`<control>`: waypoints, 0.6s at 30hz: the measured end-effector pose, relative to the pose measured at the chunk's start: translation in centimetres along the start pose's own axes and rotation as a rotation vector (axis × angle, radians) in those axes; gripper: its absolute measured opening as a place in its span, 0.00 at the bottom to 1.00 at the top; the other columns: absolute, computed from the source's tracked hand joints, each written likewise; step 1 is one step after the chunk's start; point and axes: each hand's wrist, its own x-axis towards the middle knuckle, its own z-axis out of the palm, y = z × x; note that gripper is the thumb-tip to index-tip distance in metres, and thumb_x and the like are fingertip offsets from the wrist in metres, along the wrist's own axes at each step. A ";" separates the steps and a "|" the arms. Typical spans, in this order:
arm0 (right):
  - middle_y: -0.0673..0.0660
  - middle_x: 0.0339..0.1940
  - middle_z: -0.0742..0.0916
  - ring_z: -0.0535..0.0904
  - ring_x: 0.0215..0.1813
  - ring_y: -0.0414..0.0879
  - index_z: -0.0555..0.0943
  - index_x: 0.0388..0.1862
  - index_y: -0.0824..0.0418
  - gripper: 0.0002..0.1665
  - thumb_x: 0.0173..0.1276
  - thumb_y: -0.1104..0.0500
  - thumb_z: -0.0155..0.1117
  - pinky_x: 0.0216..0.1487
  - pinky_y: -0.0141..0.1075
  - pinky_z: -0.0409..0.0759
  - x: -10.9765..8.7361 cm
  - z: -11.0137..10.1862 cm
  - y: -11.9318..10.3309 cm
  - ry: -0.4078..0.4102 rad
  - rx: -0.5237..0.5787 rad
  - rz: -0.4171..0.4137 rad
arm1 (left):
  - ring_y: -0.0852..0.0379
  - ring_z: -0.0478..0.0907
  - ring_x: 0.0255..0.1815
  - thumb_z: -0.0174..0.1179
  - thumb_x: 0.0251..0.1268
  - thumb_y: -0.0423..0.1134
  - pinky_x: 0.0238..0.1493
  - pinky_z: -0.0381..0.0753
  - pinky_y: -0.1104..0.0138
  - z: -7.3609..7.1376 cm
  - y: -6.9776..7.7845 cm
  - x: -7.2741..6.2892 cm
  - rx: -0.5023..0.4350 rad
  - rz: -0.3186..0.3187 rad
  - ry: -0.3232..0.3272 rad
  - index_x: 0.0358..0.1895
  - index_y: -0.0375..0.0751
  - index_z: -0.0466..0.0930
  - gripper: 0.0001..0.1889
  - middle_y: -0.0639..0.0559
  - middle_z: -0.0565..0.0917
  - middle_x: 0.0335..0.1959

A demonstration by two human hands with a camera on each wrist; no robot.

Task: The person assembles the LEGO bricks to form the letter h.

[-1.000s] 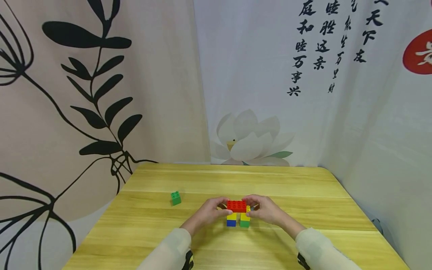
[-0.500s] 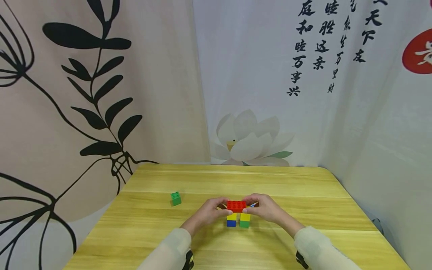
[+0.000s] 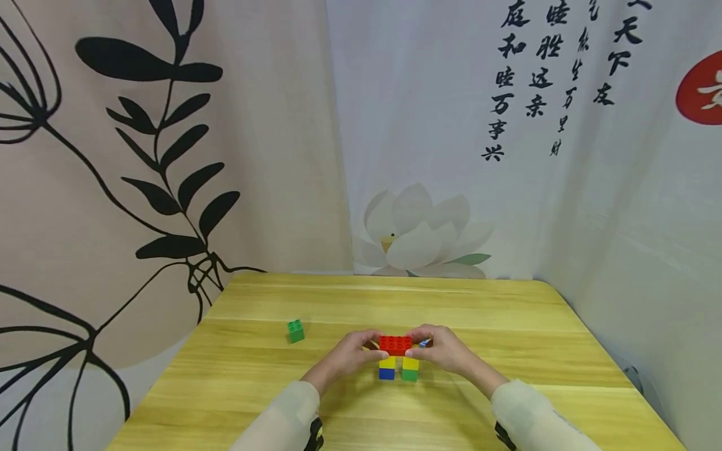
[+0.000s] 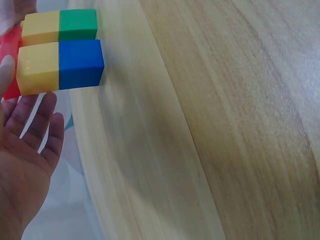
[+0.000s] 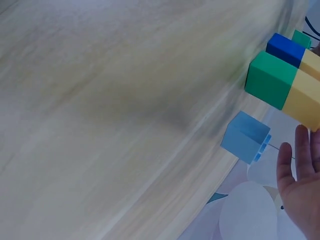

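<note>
A red brick (image 3: 395, 344) lies across two short stacks, bridging them. The left stack is a yellow brick (image 3: 387, 362) on a blue brick (image 3: 386, 374); the right one is another yellow brick (image 3: 410, 362) on a green brick (image 3: 410, 375). My left hand (image 3: 352, 354) pinches the red brick's left end, thumb in front. At its right end my right hand (image 3: 445, 349) pinches it likewise. The left wrist view shows the blue brick (image 4: 81, 64) and green brick (image 4: 78, 24) side by side, other fingers of my left hand (image 4: 25, 155) spread beside the stack.
A loose green brick (image 3: 296, 331) stands on the wooden table (image 3: 254, 376), left of the hands. Behind my right hand is a light blue brick (image 5: 246, 136), mostly hidden in the head view. Printed curtains (image 3: 282, 156) hang beyond the table's far edge.
My right thumb has shifted slightly left, onto the red brick's right end, covering the bit of yellow that showed there. My left hand and the stacks have hardly moved.
</note>
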 end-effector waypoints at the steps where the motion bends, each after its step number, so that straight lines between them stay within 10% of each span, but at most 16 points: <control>1: 0.50 0.45 0.86 0.80 0.45 0.50 0.83 0.54 0.58 0.23 0.63 0.50 0.74 0.46 0.42 0.81 0.0 0.0 0.1 -0.004 -0.006 -0.004 | 0.53 0.77 0.45 0.65 0.67 0.46 0.48 0.78 0.59 0.0 0.0 0.0 -0.001 0.002 0.000 0.55 0.45 0.81 0.17 0.56 0.82 0.43; 18: 0.50 0.48 0.85 0.79 0.49 0.48 0.78 0.62 0.63 0.29 0.65 0.53 0.72 0.52 0.46 0.79 -0.1 -0.1 -0.1 -0.037 0.007 -0.022 | 0.54 0.77 0.46 0.65 0.67 0.48 0.48 0.78 0.59 -0.1 0.2 -0.1 0.012 -0.027 -0.005 0.56 0.47 0.81 0.18 0.57 0.82 0.43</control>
